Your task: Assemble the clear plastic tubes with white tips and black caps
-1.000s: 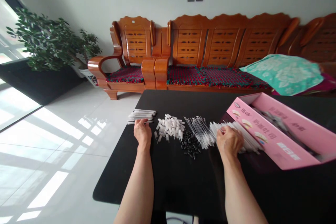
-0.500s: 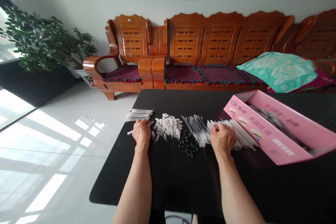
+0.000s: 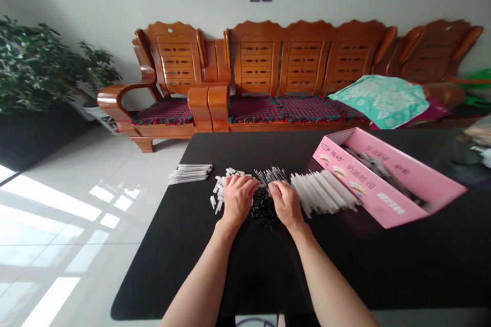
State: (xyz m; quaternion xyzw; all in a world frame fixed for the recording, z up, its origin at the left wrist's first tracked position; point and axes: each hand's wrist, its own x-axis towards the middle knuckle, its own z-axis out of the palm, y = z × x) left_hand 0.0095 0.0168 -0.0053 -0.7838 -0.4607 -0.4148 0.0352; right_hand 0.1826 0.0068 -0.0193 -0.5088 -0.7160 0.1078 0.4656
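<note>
My left hand [image 3: 240,198] is closed over the pile of short white pen caps [image 3: 219,187], covering much of it. My right hand [image 3: 286,203] is pinched close beside it, over the thin pen refills [image 3: 270,174]. Between the two sets of fingertips a pale pen barrel [image 3: 261,185] shows in part; the fingers hide its ends. Small black plugs [image 3: 262,210] lie heaped just below and between the hands. Right of my right hand is a row of white pen barrels [image 3: 324,192]. Several white pens with dark tips [image 3: 191,173] lie at the left.
A pink open box [image 3: 387,184] with dark and grey pieces inside stands at the right of the black table [image 3: 184,260]. Behind the table runs a wooden bench [image 3: 257,61] with a turquoise cloth [image 3: 383,99]. A plant [image 3: 42,69] is at the left.
My left hand has left the pens at the left and moved right. My right hand has moved left from the white barrels. Both now meet in the middle; the view has shifted right.
</note>
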